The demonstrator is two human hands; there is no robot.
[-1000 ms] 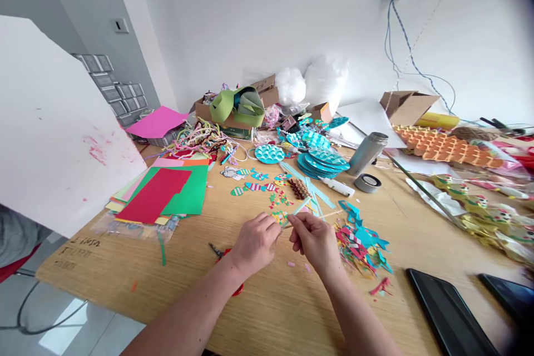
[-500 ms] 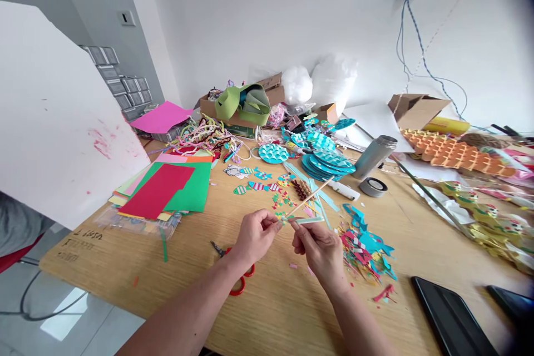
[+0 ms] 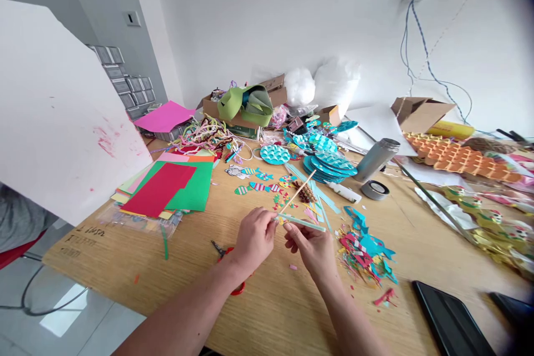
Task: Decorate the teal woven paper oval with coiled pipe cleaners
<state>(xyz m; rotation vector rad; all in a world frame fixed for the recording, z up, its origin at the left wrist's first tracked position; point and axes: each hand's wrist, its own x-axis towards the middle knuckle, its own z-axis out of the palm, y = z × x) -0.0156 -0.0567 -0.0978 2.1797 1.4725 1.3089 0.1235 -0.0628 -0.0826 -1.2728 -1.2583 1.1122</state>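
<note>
My left hand (image 3: pixel 255 236) is closed, thumb and fingers pinching the lower end of a thin wooden stick (image 3: pixel 298 192), which slants up to the right. My right hand (image 3: pixel 312 246) pinches a narrow pale green paper strip (image 3: pixel 304 223). One end of the strip meets the stick at my left fingertips; whether it wraps around the stick is too small to tell. Partly under my left forearm lie red-handled scissors (image 3: pixel 237 288). Just beyond my hands are tiny cut paper pieces (image 3: pixel 282 200), a pine cone (image 3: pixel 305 192) and striped paper fish (image 3: pixel 259 186).
Coloured paper sheets (image 3: pixel 196 189) lie left, below a large white board (image 3: pixel 62 111). Blue paper plates (image 3: pixel 329 167), a metal flask (image 3: pixel 377 158) and its lid (image 3: pixel 375 189) stand behind. Paper scraps (image 3: pixel 371 247) and a phone (image 3: pixel 450 317) lie right.
The stick's upper end has swung left and it stands steeper. The strip now tilts down to the right, its left end at my left fingertips. Both hands have shifted slightly left.
</note>
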